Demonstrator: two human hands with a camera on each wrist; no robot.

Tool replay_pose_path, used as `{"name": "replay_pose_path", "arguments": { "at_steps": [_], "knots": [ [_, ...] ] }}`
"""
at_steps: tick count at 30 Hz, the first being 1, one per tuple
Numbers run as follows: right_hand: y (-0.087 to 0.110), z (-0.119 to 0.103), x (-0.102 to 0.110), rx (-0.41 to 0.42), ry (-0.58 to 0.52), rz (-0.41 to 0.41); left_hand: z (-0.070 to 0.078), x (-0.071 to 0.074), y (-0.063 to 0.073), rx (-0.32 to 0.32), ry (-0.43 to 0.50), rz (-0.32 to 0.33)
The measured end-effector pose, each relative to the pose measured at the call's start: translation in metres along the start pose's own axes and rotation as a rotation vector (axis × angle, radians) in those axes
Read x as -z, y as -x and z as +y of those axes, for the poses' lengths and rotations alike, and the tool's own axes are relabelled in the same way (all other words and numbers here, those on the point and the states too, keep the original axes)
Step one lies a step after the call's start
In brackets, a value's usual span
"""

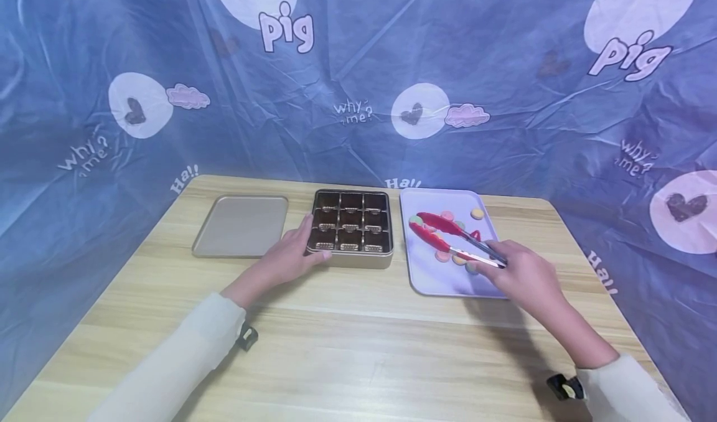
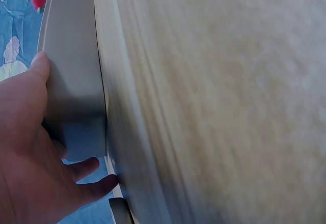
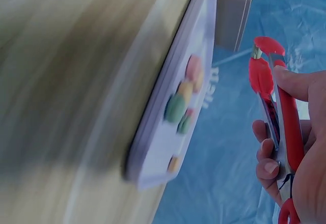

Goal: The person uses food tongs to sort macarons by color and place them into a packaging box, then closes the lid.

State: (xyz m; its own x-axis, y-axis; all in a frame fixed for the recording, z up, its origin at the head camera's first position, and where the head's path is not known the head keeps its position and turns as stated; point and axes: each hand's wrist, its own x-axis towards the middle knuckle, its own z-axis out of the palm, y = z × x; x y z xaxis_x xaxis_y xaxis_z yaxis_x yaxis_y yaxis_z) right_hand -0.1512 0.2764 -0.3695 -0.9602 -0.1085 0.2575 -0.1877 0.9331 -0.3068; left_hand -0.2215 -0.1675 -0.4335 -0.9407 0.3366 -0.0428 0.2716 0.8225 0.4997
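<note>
Right hand (image 1: 524, 276): I pinch the tongs between thumb and fingers, out over the tray.
Left hand (image 1: 288, 255): my fingers lie spread along the box's left wall, thumb at its near left corner.
Tongs (image 1: 432, 240): slim shiny metal arms with red grips and broad, rounded red tips, which close on a green piece.
Green piece (image 1: 416, 220): small, round and pale, held above the left part of the tray.
Tray (image 1: 424, 279): flat lilac rectangle, smooth, with rounded corners and a low raised rim, to the right of the box.
Loose pieces (image 1: 442, 256): little thick discs in pink, green and yellow-orange, mostly bunched on the tray, one yellow-orange disc (image 1: 477, 213) apart near its far right corner.
Box (image 1: 358, 261): squarish, satin gold-beige, rounded at the corners, set between my two hands.
Insert (image 1: 351, 228): glossy dark brown, moulded into nine square wells, three by three.
Flat panel (image 1: 241, 226): matt beige, round-cornered, thin-rimmed, left of the box.
Worktop (image 1: 336, 347): pale wood grain in long streaks.
Cloth (image 1: 358, 61): creased, slightly shiny blue, printed with lettering, hearts and clouds.
</note>
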Motion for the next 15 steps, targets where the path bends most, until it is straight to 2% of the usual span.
{"name": "replay_pose_path", "arguments": {
  "at_steps": [10,15],
  "knots": [
    [-0.023,-0.045,-0.019,0.081,-0.030,-0.063,0.000,0.002,0.000,0.003,0.000,-0.007],
    [-0.031,-0.062,-0.031,0.126,-0.039,-0.056,0.000,0.002,-0.001,0.007,-0.001,-0.010]
  ]
}}
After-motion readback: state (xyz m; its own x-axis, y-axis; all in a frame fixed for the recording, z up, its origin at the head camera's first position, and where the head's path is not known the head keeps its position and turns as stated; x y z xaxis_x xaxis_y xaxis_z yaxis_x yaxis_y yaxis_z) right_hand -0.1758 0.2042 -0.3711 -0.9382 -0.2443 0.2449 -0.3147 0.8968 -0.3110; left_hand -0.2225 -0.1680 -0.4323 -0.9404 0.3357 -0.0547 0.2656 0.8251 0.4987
